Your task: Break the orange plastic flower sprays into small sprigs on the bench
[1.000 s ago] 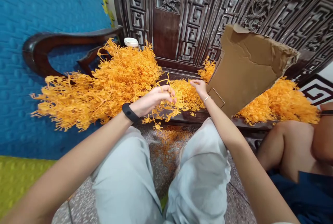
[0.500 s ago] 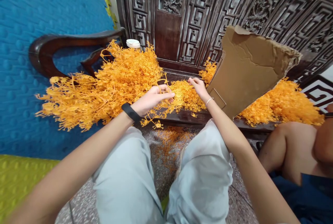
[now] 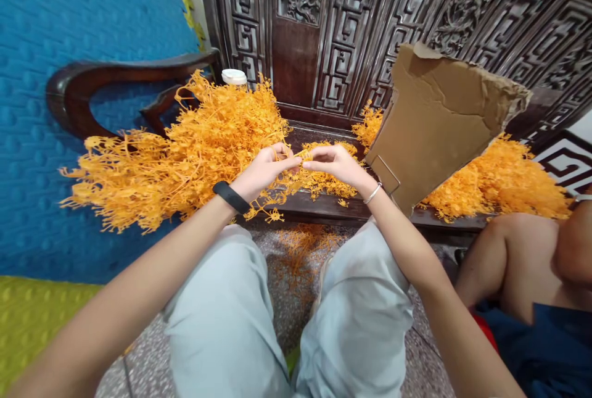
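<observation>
My left hand (image 3: pixel 269 168), with a black band on its wrist, is closed in a pinch on an orange plastic sprig (image 3: pixel 303 154). Meeting it from the right, my right hand (image 3: pixel 341 166) has its thumb and fingers closed on the other end of the same piece. The fingers partly hide it. Under both hands lies a low pile of small orange pieces (image 3: pixel 335 186) on the dark wooden bench (image 3: pixel 305 202). Close by on the left rises a big heap of branching orange plastic sprigs (image 3: pixel 217 132), spilling past the bench's end.
A cardboard sheet (image 3: pixel 444 120) leans upright on the bench, with more orange sprigs (image 3: pixel 504 182) behind it. A white-topped container (image 3: pixel 234 76) stands behind the left heap. Orange scraps (image 3: pixel 305 250) litter the floor. Another person's bent leg (image 3: pixel 518 250) is at the right.
My right hand has come left from above the small pile to my left hand and now pinches the orange sprig with it. My left hand has barely moved.
</observation>
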`<move>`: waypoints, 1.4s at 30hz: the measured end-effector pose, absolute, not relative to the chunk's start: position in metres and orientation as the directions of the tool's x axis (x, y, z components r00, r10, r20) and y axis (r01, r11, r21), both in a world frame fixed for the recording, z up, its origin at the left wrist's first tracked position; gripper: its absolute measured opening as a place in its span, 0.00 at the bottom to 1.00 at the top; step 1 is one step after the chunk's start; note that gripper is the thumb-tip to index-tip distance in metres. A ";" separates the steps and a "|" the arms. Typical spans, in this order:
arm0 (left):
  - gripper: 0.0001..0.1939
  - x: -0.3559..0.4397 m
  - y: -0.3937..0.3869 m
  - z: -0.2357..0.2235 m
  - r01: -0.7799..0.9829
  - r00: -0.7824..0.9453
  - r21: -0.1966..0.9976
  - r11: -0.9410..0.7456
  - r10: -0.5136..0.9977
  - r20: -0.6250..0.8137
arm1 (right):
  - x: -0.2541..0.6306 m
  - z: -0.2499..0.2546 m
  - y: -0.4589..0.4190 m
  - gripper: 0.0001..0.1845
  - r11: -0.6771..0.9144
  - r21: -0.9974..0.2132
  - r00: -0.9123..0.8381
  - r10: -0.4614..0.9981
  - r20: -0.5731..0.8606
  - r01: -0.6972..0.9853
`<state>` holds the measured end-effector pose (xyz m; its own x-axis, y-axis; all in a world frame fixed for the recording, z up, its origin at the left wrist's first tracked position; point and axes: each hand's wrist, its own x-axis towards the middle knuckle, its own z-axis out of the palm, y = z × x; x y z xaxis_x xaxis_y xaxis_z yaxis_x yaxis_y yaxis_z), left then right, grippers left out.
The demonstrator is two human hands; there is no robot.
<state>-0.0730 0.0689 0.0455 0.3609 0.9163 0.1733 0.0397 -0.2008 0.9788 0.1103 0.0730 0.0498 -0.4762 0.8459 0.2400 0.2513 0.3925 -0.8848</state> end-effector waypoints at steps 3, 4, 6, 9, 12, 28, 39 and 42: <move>0.12 -0.073 0.069 0.046 -0.002 0.365 0.985 -0.172 0.917 0.161 | 0.107 0.051 0.071 0.12 0.408 -0.887 -0.361 0.877 0.316 0.215; 0.12 -0.073 0.069 0.047 -0.016 0.370 0.986 -0.165 0.915 0.159 | 0.105 0.052 0.070 0.11 0.414 -0.885 -0.327 0.883 0.335 0.211; 0.12 -0.074 0.069 0.047 -0.036 0.368 0.987 -0.157 0.916 0.159 | 0.103 0.054 0.069 0.10 0.427 -0.879 -0.269 0.890 0.368 0.212; 0.12 -0.074 0.070 0.047 -0.026 0.360 0.986 -0.164 0.919 0.163 | 0.100 0.057 0.066 0.09 0.416 -0.890 -0.206 0.903 0.378 0.189; 0.11 -0.074 0.069 0.047 0.013 0.370 0.985 -0.172 0.916 0.155 | 0.099 0.057 0.067 0.08 0.360 -0.923 -0.163 0.927 0.338 0.133; 0.11 -0.061 0.067 0.052 -0.215 0.233 0.969 -0.119 0.958 0.169 | 0.097 0.055 0.072 0.02 0.175 -0.980 -0.158 0.969 0.188 -0.094; 0.03 -0.061 0.068 0.050 -0.301 0.443 0.952 0.055 0.892 0.088 | 0.103 0.053 0.078 0.06 0.139 -0.988 -0.262 0.953 0.151 -0.061; 0.06 -0.060 0.067 0.050 -0.272 0.396 0.961 0.056 0.917 0.059 | 0.105 0.053 0.079 0.05 0.158 -0.987 -0.358 0.922 0.146 0.004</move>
